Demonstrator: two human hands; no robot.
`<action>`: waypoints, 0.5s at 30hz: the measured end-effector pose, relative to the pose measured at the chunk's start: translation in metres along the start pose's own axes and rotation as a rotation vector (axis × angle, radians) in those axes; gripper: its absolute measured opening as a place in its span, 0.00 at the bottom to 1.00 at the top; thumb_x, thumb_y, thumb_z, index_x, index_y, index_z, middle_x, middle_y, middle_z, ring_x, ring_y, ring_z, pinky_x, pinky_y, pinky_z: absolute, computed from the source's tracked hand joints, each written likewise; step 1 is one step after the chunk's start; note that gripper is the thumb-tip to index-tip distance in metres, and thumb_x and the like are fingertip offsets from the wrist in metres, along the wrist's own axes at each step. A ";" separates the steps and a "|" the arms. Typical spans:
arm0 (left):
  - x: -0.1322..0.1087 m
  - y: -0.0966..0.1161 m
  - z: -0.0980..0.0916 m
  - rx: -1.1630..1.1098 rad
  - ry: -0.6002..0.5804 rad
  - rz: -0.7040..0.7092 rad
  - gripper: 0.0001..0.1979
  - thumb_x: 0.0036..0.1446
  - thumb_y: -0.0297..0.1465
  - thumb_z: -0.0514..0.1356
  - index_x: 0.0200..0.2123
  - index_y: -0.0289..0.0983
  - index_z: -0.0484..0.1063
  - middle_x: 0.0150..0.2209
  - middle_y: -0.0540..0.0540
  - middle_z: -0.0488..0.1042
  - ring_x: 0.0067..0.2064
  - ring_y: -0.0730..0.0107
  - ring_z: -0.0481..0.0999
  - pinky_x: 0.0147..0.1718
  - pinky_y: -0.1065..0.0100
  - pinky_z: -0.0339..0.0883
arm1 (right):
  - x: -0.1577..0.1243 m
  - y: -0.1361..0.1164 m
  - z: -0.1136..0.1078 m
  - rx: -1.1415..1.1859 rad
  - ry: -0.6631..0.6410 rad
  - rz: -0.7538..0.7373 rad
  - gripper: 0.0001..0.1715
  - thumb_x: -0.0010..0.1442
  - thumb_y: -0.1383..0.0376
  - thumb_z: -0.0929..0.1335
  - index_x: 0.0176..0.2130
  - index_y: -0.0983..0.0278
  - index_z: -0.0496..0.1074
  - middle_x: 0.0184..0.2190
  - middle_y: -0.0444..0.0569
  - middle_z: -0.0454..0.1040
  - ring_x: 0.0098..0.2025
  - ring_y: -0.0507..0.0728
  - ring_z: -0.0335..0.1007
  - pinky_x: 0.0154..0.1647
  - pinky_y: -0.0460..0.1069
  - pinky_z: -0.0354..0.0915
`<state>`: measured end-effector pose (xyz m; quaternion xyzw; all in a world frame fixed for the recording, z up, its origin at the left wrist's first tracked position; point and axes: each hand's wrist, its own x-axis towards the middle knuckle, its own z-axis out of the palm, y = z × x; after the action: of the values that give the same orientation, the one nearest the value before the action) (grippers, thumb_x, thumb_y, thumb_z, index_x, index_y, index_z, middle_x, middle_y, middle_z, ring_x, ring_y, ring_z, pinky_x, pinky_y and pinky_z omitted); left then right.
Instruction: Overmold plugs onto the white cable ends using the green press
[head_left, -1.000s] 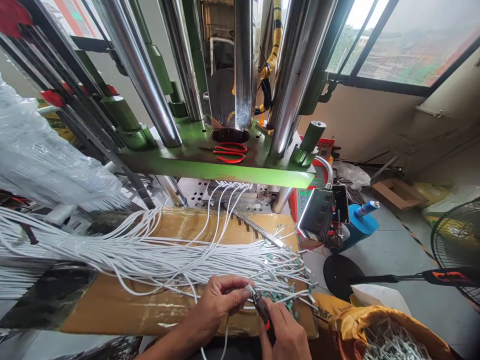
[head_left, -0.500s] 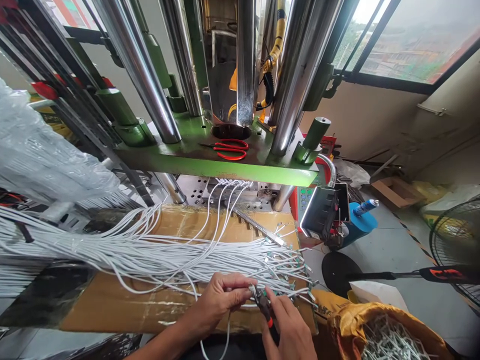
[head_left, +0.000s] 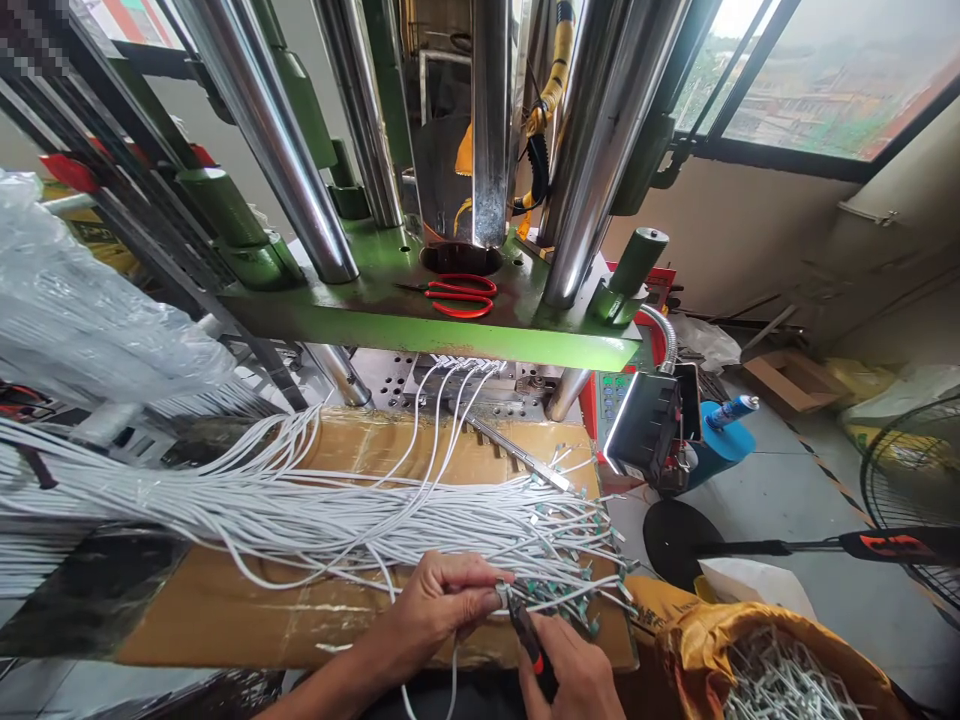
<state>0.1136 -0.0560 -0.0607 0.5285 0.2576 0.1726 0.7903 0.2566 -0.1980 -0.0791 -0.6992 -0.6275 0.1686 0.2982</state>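
Observation:
Pinched between thumb and fingers of my left hand (head_left: 439, 605) is the connector end of a white cable (head_left: 454, 670), whose length loops down below the hand. My right hand (head_left: 574, 668) is wrapped round a pair of small cutting pliers (head_left: 525, 625) with black and red handles. The jaws of the pliers are right beside the connector end; whether they touch it I cannot tell. Behind both hands lies a thick bundle of white cables (head_left: 337, 520), its ends with greenish connectors fanned out to the right.
Ahead stands a green press plate (head_left: 360, 330) with steel columns and red-handled scissors (head_left: 461, 295) on it. Several cables run into the mould beneath. A metal bar (head_left: 517, 452) lies on the cardboard (head_left: 217, 610). An orange sack (head_left: 694, 640) of white scraps is at right.
My right hand and the pliers have shifted slightly down, away from the connector. The left hand keeps its pinch and has hardly moved. The view has shifted a little.

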 end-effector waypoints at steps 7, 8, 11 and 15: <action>0.005 -0.007 -0.002 -0.066 -0.008 -0.071 0.15 0.53 0.38 0.65 0.40 0.35 0.81 0.20 0.50 0.66 0.21 0.79 0.58 0.21 0.74 0.51 | 0.008 -0.004 -0.013 0.233 -0.161 0.180 0.14 0.58 0.69 0.63 0.40 0.63 0.75 0.32 0.46 0.78 0.33 0.54 0.76 0.36 0.43 0.67; 0.006 -0.009 -0.002 -0.076 0.007 -0.084 0.15 0.53 0.38 0.66 0.40 0.35 0.80 0.20 0.49 0.66 0.21 0.79 0.58 0.21 0.74 0.52 | 0.008 -0.002 -0.013 0.218 -0.157 0.181 0.16 0.57 0.70 0.63 0.44 0.63 0.74 0.35 0.48 0.78 0.36 0.55 0.76 0.38 0.43 0.68; 0.007 -0.010 -0.004 -0.020 0.022 -0.067 0.14 0.53 0.38 0.66 0.40 0.36 0.80 0.23 0.48 0.69 0.24 0.77 0.60 0.23 0.73 0.53 | 0.004 0.003 -0.009 0.154 -0.136 0.162 0.26 0.53 0.71 0.64 0.52 0.63 0.70 0.40 0.51 0.76 0.40 0.56 0.75 0.41 0.45 0.69; 0.005 -0.003 -0.005 0.144 -0.003 0.003 0.14 0.54 0.38 0.64 0.41 0.38 0.80 0.25 0.48 0.69 0.26 0.75 0.61 0.25 0.72 0.53 | -0.001 0.005 -0.003 0.104 -0.069 0.196 0.30 0.51 0.72 0.63 0.54 0.61 0.69 0.39 0.50 0.75 0.40 0.57 0.75 0.42 0.47 0.69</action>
<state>0.1144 -0.0503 -0.0658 0.5845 0.2675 0.1540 0.7504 0.2627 -0.2001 -0.0800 -0.7346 -0.5563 0.2533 0.2947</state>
